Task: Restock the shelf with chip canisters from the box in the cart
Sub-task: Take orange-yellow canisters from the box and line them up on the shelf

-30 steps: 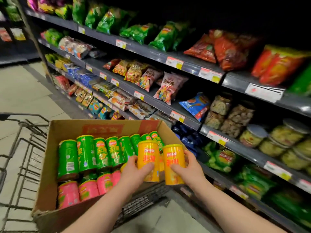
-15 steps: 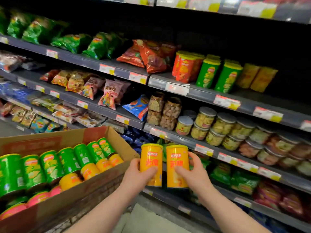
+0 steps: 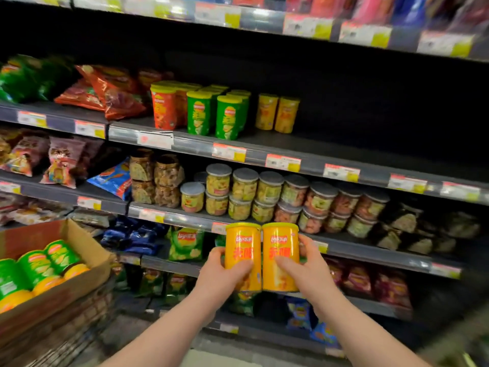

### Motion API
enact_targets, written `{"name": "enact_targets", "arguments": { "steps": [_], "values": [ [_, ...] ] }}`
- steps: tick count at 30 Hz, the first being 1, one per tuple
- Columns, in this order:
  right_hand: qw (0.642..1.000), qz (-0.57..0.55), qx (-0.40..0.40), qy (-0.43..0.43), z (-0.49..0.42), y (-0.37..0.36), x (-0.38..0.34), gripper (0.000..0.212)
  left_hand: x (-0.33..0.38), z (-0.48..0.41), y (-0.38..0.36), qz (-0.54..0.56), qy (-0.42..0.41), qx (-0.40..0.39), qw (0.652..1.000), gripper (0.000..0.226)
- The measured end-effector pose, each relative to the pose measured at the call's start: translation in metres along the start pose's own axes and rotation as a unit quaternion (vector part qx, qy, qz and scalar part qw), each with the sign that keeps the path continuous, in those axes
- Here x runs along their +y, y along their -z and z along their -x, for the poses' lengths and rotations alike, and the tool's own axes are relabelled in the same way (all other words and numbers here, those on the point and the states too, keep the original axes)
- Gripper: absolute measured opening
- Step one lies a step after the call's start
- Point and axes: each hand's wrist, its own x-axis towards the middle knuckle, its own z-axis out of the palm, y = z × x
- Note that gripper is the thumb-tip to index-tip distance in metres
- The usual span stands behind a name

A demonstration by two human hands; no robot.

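My left hand (image 3: 222, 274) grips a yellow chip canister (image 3: 242, 247), and my right hand (image 3: 304, 268) grips a second yellow canister (image 3: 280, 250). Both stand upright and touch side by side in front of the shelves. The cardboard box (image 3: 79, 245) sits in the cart at lower left, with green canisters (image 3: 39, 263) and yellow ones (image 3: 47, 282) lying in it. On the shelf (image 3: 304, 147) above stand red canisters (image 3: 164, 107), green canisters (image 3: 214, 115) and two yellow canisters (image 3: 276, 113), with bare shelf to their right.
Lidded snack jars (image 3: 264, 194) fill the shelf just behind the held canisters. Chip bags (image 3: 105, 94) lie to the left on several levels. Price tags (image 3: 229, 152) line the shelf edges. The wire cart (image 3: 66, 327) is at lower left.
Both hands have carried the two yellow canisters away from the box toward the shelves. The view has swung right and up, bringing the canister shelf into sight.
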Motion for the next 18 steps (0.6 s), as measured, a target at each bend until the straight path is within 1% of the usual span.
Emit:
{"name": "enact_targets", "arguments": {
  "steps": [4,6,9,12,16,18],
  "values": [
    [1.0,-0.021,-0.001,0.012,-0.014,0.022,-0.003,0.053,0.017,-0.007,-0.018,-0.001,-0.012,-0.009,1.0,0.054],
    [0.999,-0.032,0.0,0.02,-0.021,0.028,-0.007,0.054,0.027,-0.013,-0.022,0.001,-0.019,-0.012,1.0,0.051],
    [0.999,-0.03,0.014,0.026,-0.034,0.036,-0.014,0.065,0.043,-0.025,-0.028,0.003,-0.032,-0.02,0.999,0.047],
    [0.998,-0.031,0.033,0.044,-0.053,0.045,-0.025,0.071,0.06,-0.043,-0.036,0.0,-0.051,-0.026,0.998,0.05],
    [0.995,-0.024,0.053,0.075,-0.083,0.057,-0.045,0.062,0.087,-0.076,-0.043,0.011,-0.079,-0.047,0.996,0.049],
    [0.994,-0.025,0.063,0.089,-0.1,0.06,-0.058,0.062,0.102,-0.094,-0.044,0.012,-0.096,-0.057,0.994,0.05]
  ]
}}
